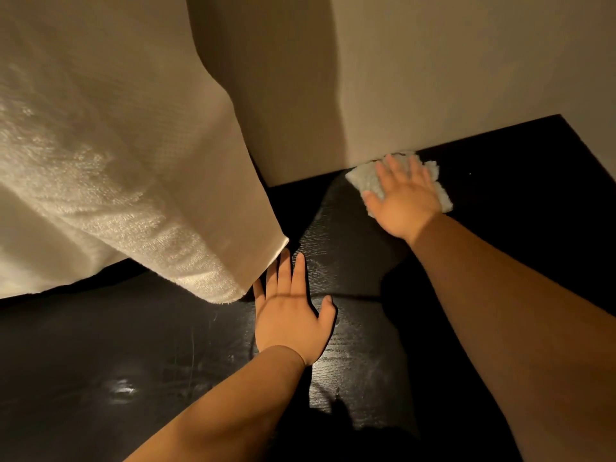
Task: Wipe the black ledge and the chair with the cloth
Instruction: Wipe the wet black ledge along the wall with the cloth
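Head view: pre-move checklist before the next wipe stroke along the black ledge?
1. White fluffy cloth lies flat on the black wood-grain ledge: ok.
2. Right hand presses open-palmed on the cloth, covering its middle: ok.
3. Cloth reaches the beige wall at the corner: ok.
4. Left hand rests flat on the ledge, apart from the cloth: ok.
5. Hanging cream towel has its corner touching the left fingertips and may lie in a leftward stroke's path: not ok.
6. Chair position: cannot tell, none in view.

wall (466, 78) and hanging towel (116, 161) hem the ledge (350, 235).
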The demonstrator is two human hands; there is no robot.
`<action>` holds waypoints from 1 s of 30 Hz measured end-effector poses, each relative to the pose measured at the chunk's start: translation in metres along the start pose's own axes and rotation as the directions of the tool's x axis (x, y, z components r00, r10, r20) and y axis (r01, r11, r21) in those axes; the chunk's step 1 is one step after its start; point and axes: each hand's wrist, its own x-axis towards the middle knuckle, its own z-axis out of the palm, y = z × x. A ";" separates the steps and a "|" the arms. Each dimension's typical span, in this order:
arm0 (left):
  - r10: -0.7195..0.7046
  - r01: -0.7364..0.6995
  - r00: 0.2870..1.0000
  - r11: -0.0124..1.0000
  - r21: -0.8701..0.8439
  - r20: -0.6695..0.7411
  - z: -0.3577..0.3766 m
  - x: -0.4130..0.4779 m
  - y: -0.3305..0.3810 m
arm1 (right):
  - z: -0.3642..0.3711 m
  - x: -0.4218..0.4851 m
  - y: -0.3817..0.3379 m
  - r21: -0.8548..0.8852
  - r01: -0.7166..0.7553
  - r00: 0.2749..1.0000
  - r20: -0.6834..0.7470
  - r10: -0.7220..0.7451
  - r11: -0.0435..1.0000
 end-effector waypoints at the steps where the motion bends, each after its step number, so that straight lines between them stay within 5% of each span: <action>1: 0.002 -0.002 1.000 1.000 0.002 0.004 0.000 0.000 0.000 | -0.001 0.001 -0.006 0.005 -0.062 0.998 -0.015 0.062 0.998; 3: 0.000 0.000 1.000 1.000 0.009 0.012 -0.001 0.000 0.000 | 0.003 -0.008 -0.034 0.025 -0.067 0.998 -0.014 0.067 0.997; 8: -0.010 0.010 1.000 1.000 0.018 0.002 -0.002 0.001 0.003 | 0.012 -0.045 -0.093 0.020 0.350 0.934 0.063 -0.351 0.936; 10: -0.011 0.011 1.000 1.000 0.023 -0.001 -0.001 0.001 0.003 | 0.010 -0.043 -0.079 0.031 0.406 0.910 0.079 -0.407 0.914; 17: -0.005 0.006 1.000 1.000 0.018 -0.008 0.000 0.000 0.001 | 0.010 -0.027 0.007 -0.001 -0.099 0.995 -0.004 0.099 0.995; 19: -0.001 0.001 1.000 1.000 0.031 -0.001 -0.001 0.000 0.001 | 0.015 -0.048 -0.022 -0.010 -0.042 0.999 0.008 0.042 0.999; 24: 0.005 -0.005 1.000 0.999 0.044 -0.009 0.000 -0.001 0.002 | 0.028 -0.114 -0.049 0.023 0.386 0.919 0.075 -0.387 0.922; 26: 0.016 -0.015 1.000 0.998 0.057 -0.018 0.000 -0.001 0.001 | 0.028 -0.115 -0.017 -0.016 0.346 0.936 0.078 -0.344 0.938; 30: 0.025 -0.022 0.998 0.998 0.062 -0.052 0.000 -0.002 0.002 | 0.027 -0.115 0.056 -0.016 -0.027 0.996 -0.091 0.025 1.000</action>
